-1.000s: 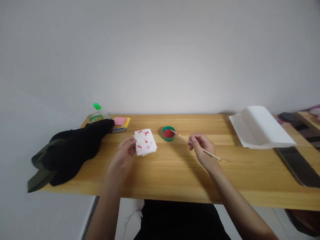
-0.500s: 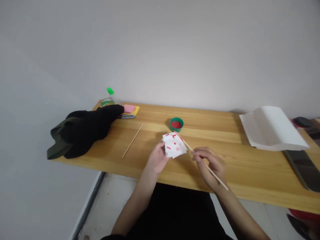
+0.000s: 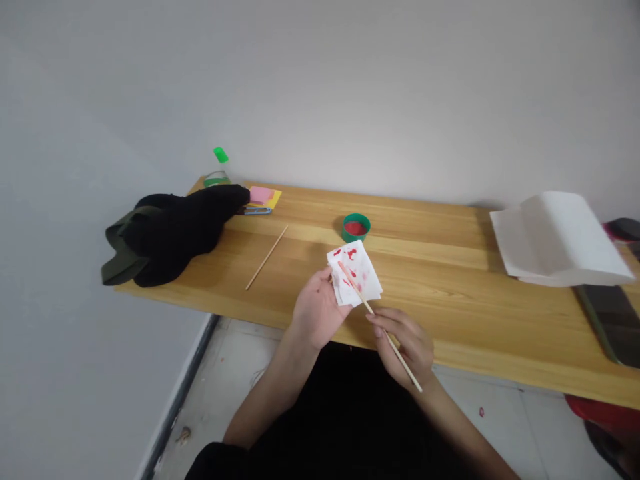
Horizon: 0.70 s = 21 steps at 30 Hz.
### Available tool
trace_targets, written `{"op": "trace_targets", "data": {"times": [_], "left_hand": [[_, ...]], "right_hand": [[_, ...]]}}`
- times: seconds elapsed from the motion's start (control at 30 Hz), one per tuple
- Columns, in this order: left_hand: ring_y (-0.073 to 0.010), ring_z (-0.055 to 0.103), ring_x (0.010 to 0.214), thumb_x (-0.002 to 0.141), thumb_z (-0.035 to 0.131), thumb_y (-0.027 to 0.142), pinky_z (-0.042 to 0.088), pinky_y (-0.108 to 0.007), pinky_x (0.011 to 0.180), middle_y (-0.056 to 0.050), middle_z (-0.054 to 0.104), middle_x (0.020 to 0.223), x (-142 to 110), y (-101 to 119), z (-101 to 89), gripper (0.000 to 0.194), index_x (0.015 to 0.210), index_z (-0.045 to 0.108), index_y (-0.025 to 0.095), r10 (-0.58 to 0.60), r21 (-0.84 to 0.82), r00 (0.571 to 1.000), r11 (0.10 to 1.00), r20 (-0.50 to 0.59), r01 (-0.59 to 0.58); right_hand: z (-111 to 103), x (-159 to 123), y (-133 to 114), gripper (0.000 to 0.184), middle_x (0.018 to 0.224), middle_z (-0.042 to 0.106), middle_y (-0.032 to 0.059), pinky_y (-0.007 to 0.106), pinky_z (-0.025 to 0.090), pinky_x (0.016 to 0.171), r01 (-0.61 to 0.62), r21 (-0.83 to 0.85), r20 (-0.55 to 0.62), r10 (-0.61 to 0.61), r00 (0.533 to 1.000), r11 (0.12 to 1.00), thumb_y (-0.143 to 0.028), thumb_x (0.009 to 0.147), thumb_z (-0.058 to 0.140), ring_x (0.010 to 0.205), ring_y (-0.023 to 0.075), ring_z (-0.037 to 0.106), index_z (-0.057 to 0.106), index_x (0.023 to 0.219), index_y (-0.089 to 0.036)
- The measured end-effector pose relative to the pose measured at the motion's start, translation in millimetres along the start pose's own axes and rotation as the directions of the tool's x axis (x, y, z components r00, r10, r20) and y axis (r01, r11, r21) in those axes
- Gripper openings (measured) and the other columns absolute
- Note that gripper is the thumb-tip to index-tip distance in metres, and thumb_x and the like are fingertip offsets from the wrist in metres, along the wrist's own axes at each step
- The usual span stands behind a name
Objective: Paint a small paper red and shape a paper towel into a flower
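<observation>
My left hand [image 3: 319, 308] grips a folded white tissue [image 3: 369, 280] by its left and lower edge, with the palm turned up. Red marks and a pale pink stain are spread over the tissue. Between the thumb and fingers of my right hand [image 3: 406, 347] is a thin wooden chopstick [image 3: 399, 355], slanting up to the left. Its reddened tip lies over the tissue's left part; whether it touches, I cannot tell. Just beyond the tissue, a small green cup [image 3: 345, 233] holds red paint [image 3: 355, 229].
Another wooden stick [image 3: 267, 258] lies left on the table [image 3: 440, 233]. Further left are a black cloth bag [image 3: 183, 230], pink sticky notes [image 3: 261, 195] and blue thread snips [image 3: 257, 211]. At right, white paper sheets [image 3: 565, 240] partly cover a dark phone [image 3: 613, 323].
My right hand has moved left and nearer to me. The chopstick's tip has gone from the tissue's far edge to over its left part. The whole view has shifted slightly.
</observation>
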State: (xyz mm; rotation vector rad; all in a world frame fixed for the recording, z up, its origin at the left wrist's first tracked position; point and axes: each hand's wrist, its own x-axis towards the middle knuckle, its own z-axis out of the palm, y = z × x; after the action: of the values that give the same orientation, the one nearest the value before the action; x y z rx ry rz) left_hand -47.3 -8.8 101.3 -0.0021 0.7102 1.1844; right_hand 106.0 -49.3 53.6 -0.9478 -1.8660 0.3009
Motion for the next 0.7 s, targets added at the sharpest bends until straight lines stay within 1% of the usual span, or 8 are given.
{"op": "trace_targets", "data": {"times": [0.17, 0.27, 0.33, 0.4, 0.47, 0.53, 0.6, 0.7], "left_hand": [[-0.0134, 0.059, 0.07, 0.09, 0.035, 0.024, 0.05, -0.028, 0.072, -0.003, 0.061, 0.074, 0.5, -3.3, 3.0, 0.028, 0.081, 0.06, 0.017, -0.036, -0.045, 0.995, 0.998, -0.098, 0.031], [-0.0108, 0.052, 0.058, 0.089, 0.037, 0.029, 0.046, -0.025, 0.063, -0.002, 0.053, 0.064, 3.9, -5.3, 0.2, 0.028, 0.076, 0.057, 0.016, -0.076, -0.092, 0.994, 0.993, -0.08, 0.069], [-0.0092, 0.045, 0.052, 0.088, 0.038, 0.033, 0.043, -0.023, 0.057, -0.001, 0.047, 0.06, 6.7, -6.6, -2.8, 0.03, 0.074, 0.056, 0.014, -0.098, -0.118, 0.994, 0.989, -0.038, 0.092], [-0.0088, 0.041, 0.05, 0.087, 0.038, 0.037, 0.041, -0.023, 0.053, 0.0, 0.043, 0.058, 9.8, -7.8, -6.0, 0.033, 0.072, 0.056, 0.013, -0.111, -0.135, 0.994, 0.985, -0.01, 0.109], [-0.009, 0.04, 0.049, 0.086, 0.037, 0.039, 0.04, -0.023, 0.052, 0.0, 0.04, 0.057, 12.7, -9.0, -9.1, 0.036, 0.069, 0.055, 0.013, -0.107, -0.153, 0.994, 0.983, -0.009, 0.105], [-0.0093, 0.039, 0.049, 0.086, 0.036, 0.041, 0.039, -0.024, 0.052, 0.0, 0.04, 0.057, 15.0, -10.2, -11.8, 0.038, 0.067, 0.054, 0.014, -0.09, -0.167, 0.996, 0.982, -0.023, 0.085], [-0.0097, 0.039, 0.05, 0.085, 0.036, 0.044, 0.039, -0.025, 0.052, 0.0, 0.04, 0.058, 16.3, -11.4, -13.7, 0.04, 0.067, 0.055, 0.014, -0.072, -0.177, 0.997, 0.982, -0.04, 0.064], [-0.0103, 0.039, 0.05, 0.084, 0.036, 0.047, 0.039, -0.025, 0.052, 0.0, 0.04, 0.058, 17.3, -12.8, -15.1, 0.041, 0.066, 0.054, 0.014, -0.049, -0.191, 0.996, 0.981, -0.07, 0.035]], "right_hand": [[5.6, -7.1, 0.0, 0.029, 0.086, 0.071, 0.0069, 0.028, 0.057, 0.064, -0.024, 0.029, -0.005, 0.024, 1.0, 0.999, -0.005, 0.077, 0.055, 0.075, 0.0179, 0.069, 0.07, 0.096, -0.022], [10.8, -13.1, -0.2, 0.029, 0.087, 0.07, 0.0066, 0.026, 0.056, 0.066, -0.075, 0.072, -0.012, 0.076, 0.997, 0.995, -0.003, 0.078, 0.055, 0.076, 0.0169, 0.069, 0.07, 0.094, -0.022], [14.5, -16.8, -2.0, 0.027, 0.087, 0.068, 0.006, 0.026, 0.055, 0.065, -0.157, 0.128, -0.017, 0.161, 0.987, 0.979, -0.004, 0.079, 0.054, 0.074, 0.0156, 0.067, 0.069, 0.092, -0.022], [18.4, -19.7, -4.6, 0.024, 0.083, 0.065, 0.0042, 0.024, 0.053, 0.061, -0.286, 0.222, -0.018, 0.298, 0.955, 0.932, -0.006, 0.081, 0.052, 0.069, 0.0134, 0.064, 0.068, 0.088, -0.022], [22.6, -21.7, -7.2, 0.022, 0.077, 0.061, 0.0021, 0.023, 0.051, 0.058, -0.422, 0.356, 0.008, 0.449, 0.894, 0.834, -0.01, 0.084, 0.05, 0.065, 0.0114, 0.061, 0.067, 0.084, -0.023], [26.9, -23.1, -9.1, 0.02, 0.071, 0.058, 0.0008, 0.023, 0.049, 0.058, -0.519, 0.505, 0.057, 0.574, 0.817, 0.69, -0.014, 0.086, 0.049, 0.063, 0.011, 0.058, 0.067, 0.082, -0.022], [31.0, -24.0, -10.5, 0.016, 0.068, 0.057, 0.0004, 0.024, 0.048, 0.059, -0.574, 0.631, 0.112, 0.672, 0.732, 0.521, -0.018, 0.085, 0.05, 0.062, 0.0116, 0.056, 0.066, 0.082, -0.021], [36.1, -23.9, -11.9, 0.011, 0.067, 0.058, 0.0007, 0.024, 0.046, 0.058, -0.6, 0.749, 0.203, 0.765, 0.612, 0.281, -0.022, 0.083, 0.053, 0.059, 0.0111, 0.054, 0.064, 0.08, -0.019]]}}
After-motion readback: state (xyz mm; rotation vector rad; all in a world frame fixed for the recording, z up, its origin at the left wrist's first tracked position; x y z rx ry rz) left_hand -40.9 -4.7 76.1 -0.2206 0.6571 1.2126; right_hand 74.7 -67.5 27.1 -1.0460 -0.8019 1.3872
